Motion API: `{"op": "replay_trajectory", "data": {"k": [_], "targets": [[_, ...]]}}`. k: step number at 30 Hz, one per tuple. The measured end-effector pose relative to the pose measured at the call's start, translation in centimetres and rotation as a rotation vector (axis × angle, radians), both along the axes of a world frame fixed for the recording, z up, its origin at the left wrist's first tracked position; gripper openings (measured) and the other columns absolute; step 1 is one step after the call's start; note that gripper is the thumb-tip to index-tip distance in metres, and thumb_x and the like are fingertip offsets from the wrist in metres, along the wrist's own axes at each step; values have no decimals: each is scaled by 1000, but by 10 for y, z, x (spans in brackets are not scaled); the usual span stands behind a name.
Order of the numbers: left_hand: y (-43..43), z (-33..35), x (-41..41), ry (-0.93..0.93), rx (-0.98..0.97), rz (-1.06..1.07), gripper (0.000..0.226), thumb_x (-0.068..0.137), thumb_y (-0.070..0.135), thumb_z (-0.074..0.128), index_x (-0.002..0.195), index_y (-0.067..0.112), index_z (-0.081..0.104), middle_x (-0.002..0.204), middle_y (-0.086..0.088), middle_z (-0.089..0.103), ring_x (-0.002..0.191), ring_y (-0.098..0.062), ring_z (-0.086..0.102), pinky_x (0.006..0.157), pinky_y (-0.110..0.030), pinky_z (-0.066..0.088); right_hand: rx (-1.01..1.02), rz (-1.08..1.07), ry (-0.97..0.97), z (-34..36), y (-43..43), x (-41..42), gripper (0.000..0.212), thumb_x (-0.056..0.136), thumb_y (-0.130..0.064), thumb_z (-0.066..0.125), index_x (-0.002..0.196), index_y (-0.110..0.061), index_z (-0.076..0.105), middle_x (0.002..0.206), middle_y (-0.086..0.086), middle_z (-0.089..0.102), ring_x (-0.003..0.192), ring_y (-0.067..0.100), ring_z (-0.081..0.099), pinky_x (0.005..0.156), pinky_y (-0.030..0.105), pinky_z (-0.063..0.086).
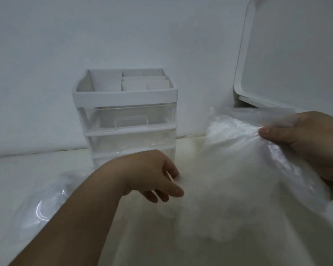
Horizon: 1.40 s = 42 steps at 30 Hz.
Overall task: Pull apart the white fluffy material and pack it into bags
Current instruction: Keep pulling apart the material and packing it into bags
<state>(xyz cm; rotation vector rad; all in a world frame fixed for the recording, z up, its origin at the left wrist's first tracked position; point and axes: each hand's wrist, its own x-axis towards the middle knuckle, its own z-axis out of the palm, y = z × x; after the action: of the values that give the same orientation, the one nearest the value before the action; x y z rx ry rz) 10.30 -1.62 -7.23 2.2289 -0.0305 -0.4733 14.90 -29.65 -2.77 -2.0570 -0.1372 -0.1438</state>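
The white fluffy material (225,198) lies as a broad soft heap on the table (6,181), to the right of the drawer unit (125,116) and nearer to us. We cannot tell how much of it is already under the film. A white tray (296,54) leans against the wall, to the right of the drawer unit and behind it. The clear bag (236,131) hangs over the heap, also right of the drawer unit. A second clear bag (42,204) lies flat to the left of the unit, nearer to us.

Our right hand (311,144), far to the right of the unit, pinches the film of the bag between thumb and fingers and lifts it. Our left hand (152,175), just in front of the unit, reaches the left edge of the heap with loosely curled fingers. It is blurred, so we cannot tell if it holds fibres.

We judge that the packing step is in hand. The next move calls for a wide bag mouth and for a firm grip on one tuft, because the fibres will probably cling and stretch.
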Motion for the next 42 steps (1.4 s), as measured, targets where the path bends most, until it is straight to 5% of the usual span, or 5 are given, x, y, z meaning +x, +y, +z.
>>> {"op": "replay_trajectory", "data": {"k": [10, 18, 29, 34, 42], "targets": [[16, -35, 33, -11, -1168, 993, 34, 88, 35, 73, 76, 7, 58, 57, -2, 56, 37, -13, 59, 40, -22, 54, -2, 39, -14, -8, 3, 10, 30, 66, -46, 82, 90, -30, 79, 77, 11, 76, 73, 38, 73, 89, 63, 53], [14, -30, 38, -207, -1309, 1092, 27, 87, 31, 75, 99, 9, 67, 65, 2, 66, 42, -6, 62, 40, -16, 48, 57, 47, -51, -12, 7, 13, 8, 77, -23, 80, 84, -26, 81, 76, 13, 76, 73, 38, 74, 89, 59, 54], [8, -26, 26, -140, -1324, 1168, 32, 82, 38, 78, 87, 11, 62, 53, 3, 62, 41, -10, 61, 42, -18, 50, 75, 53, -54, -16, 6, 17, 13, 74, -28, 82, 86, -27, 80, 77, 13, 76, 74, 38, 74, 89, 64, 53], [-3, -23, 7, -146, -1289, 1220, 30, 82, 36, 79, 84, 10, 63, 53, 3, 60, 40, -10, 61, 40, -18, 49, 73, 89, -43, -12, 9, 13, 12, 79, -19, 78, 75, -31, 80, 70, 11, 75, 61, 30, 73, 84, 49, 56], [-29, -26, -37, -150, -1278, 1201, 30, 85, 33, 77, 79, 9, 60, 49, 2, 56, 39, -9, 59, 37, -18, 46, 23, 83, -26, -3, 10, 0, 13, 74, -34, 83, 85, -29, 80, 75, 11, 76, 72, 36, 74, 87, 62, 55]]}}
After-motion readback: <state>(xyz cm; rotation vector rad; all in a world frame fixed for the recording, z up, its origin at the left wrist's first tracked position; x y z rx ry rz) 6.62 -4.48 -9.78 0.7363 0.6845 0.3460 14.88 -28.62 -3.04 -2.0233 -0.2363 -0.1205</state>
